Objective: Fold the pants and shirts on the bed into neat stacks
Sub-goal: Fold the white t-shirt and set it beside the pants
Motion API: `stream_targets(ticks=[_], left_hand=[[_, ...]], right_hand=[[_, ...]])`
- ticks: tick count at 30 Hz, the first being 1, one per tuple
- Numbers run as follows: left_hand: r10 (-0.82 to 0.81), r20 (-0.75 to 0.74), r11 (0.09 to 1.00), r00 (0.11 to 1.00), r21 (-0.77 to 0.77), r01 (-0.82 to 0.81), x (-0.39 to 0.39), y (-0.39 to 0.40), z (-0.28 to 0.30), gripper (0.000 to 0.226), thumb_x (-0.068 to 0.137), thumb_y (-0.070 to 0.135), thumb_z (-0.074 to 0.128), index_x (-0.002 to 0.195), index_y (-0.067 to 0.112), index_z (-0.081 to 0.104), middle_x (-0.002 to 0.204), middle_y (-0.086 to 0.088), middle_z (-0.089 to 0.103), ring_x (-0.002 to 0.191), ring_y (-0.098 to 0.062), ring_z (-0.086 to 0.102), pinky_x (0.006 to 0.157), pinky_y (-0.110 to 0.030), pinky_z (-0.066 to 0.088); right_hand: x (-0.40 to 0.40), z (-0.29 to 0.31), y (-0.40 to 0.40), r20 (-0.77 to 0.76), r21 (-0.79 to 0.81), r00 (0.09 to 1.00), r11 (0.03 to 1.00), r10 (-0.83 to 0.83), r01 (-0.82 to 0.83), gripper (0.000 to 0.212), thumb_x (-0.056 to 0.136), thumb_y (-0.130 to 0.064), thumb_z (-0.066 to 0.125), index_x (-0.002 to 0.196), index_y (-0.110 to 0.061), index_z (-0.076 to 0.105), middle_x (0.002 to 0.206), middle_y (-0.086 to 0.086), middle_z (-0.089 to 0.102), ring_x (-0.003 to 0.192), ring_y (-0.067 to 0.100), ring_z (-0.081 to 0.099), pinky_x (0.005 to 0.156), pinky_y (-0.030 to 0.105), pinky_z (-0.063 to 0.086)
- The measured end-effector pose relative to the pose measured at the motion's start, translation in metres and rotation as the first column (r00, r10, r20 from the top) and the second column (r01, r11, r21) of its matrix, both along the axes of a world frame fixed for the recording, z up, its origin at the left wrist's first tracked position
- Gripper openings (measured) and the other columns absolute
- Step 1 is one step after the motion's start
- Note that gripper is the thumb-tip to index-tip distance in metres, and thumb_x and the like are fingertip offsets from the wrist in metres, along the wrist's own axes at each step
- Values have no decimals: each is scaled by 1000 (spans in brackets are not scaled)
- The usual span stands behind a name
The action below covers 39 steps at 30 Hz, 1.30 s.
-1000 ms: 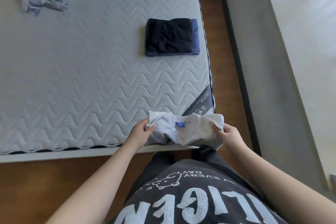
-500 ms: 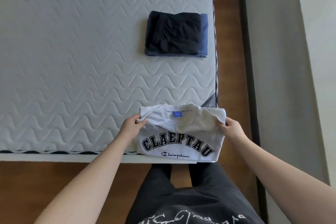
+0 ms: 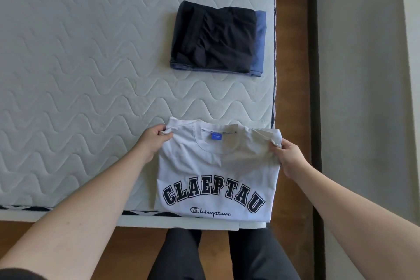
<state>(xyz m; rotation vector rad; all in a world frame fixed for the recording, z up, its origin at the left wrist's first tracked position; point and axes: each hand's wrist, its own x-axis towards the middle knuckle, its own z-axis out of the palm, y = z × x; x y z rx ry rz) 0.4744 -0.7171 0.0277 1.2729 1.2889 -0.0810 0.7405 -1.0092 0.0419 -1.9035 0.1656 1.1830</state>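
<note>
Head view: folded white shirt [image 3: 216, 173] lies at the bed's [image 3: 91, 75] near right corner, 6 o'clock in frame, its hem at the mattress edge; left hand [image 3: 151, 141] pinches the left shoulder corner, right hand [image 3: 288, 157] pinches the right one, fingers curled on fabric at both. Stack of folded dark pants [image 3: 216, 37] sits at 12 o'clock from the shirt, well apart, near the right edge. Risk, as I judge it: right shoulder is bunched, so letting go now leaves an uneven fold, and with the hem at the edge a pull toward 6 o'clock could slide it off.
</note>
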Motion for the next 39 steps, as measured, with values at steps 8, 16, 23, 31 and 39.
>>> stream_targets(ticks=[8, 16, 23, 31, 39], left_hand=[[81, -52, 996, 995, -23, -83, 21, 28, -53, 23, 91, 3, 63, 111, 14, 63, 87, 4, 68, 73, -6, 64, 64, -16, 51], [26, -72, 987, 997, -156, -37, 39, 48, -79, 11, 91, 22, 69, 99, 17, 64, 102, -9, 70, 86, -18, 68, 79, -31, 53], [66, -20, 998, 998, -10, -67, 40, 70, -77, 18, 89, 2, 67, 94, 20, 63, 74, 10, 73, 67, 0, 67, 63, -13, 53], [118, -14, 993, 993, 10, -118, 70, 106, -83, 26, 96, 12, 61, 120, 4, 59, 110, -11, 66, 98, -23, 62, 92, -34, 49], [237, -34, 971, 971, 35, -236, 100, 129, -92, 40, 94, 16, 65, 131, 7, 55, 125, -11, 61, 110, -25, 60, 102, -39, 47]], right_hand=[[36, -49, 24, -37, -104, 999, 994, 17, -21, 14, 96, -11, 60, 108, -10, 66, 99, 11, 69, 83, 23, 65, 82, 39, 56], [49, -76, 30, -18, -147, 1000, 989, -20, 17, 22, 90, -26, 71, 105, -11, 67, 98, 12, 71, 84, 25, 68, 81, 42, 58], [58, -66, 42, 80, -8, 994, 997, -78, 79, 8, 89, -21, 71, 96, -19, 74, 90, 3, 72, 81, 17, 65, 81, 37, 54], [87, -74, 82, 168, -13, 984, 997, -67, 70, 8, 87, -24, 74, 93, -20, 74, 81, -3, 70, 75, 12, 61, 69, 27, 50], [110, -91, 108, 290, -47, 957, 998, -21, 36, 17, 88, -23, 71, 104, -21, 74, 84, -8, 68, 78, 12, 59, 75, 30, 49]])
